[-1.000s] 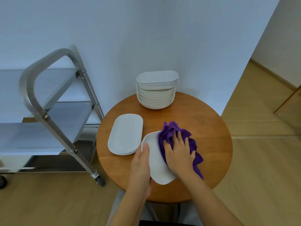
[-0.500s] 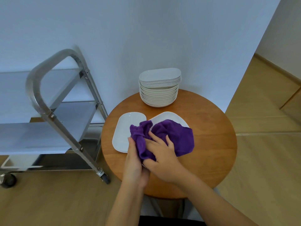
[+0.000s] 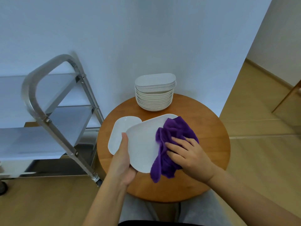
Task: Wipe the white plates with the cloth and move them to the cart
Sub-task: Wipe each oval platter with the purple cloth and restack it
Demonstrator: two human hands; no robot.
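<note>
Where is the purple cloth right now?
In the head view, the purple cloth lies under the right hand, pressed on the right part of the white plate that the left hand holds over the round table.

White oval plate (image 3: pixel 141 144): tilted, raised above the surface. Purple cloth (image 3: pixel 172 136): bunched on its right half. Second plate (image 3: pixel 118 132): flat beside it. Plate stack (image 3: pixel 154 93): behind. Steel cart (image 3: pixel 48 111): left.

The held plate (image 3: pixel 143 144) and the stack (image 3: pixel 154 95) look glossy white ceramic, the purple cloth (image 3: pixel 172 139) fuzzy and matt, the worktop (image 3: pixel 211 128) smooth varnished wood, the cart (image 3: pixel 48 121) brushed metal.
</note>
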